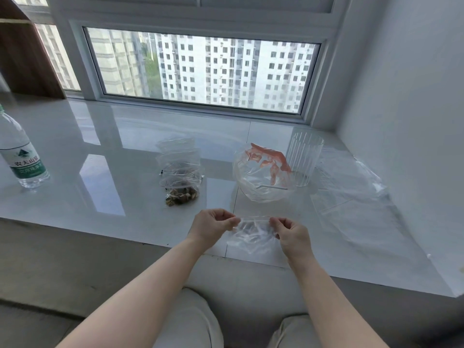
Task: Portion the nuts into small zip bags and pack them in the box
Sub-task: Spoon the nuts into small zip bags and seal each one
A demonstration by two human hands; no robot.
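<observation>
Left hand (213, 226) and right hand (291, 234): fingers curled, each pinching one top corner of an empty small zip bag (251, 234), held stretched between them above the sill's (100, 172) near edge; forearms extended forward. Beyond: zip bags with nuts (180, 182), left; clear box (262, 177), right, ribbed glass (302, 159) just behind it. Far left: water bottle (21, 156).

Glossy white sill (105, 156); clear crinkled plastic bag (253, 234).

On the windowsill (100, 151): water bottle (18, 151) far left of the bag of nuts (181, 189) | round container (263, 177) right of it | ribbed cup (303, 159) just behind-right of the container | empty zip bag (253, 233) before it, held between left hand (213, 226) and right hand (292, 234).
</observation>
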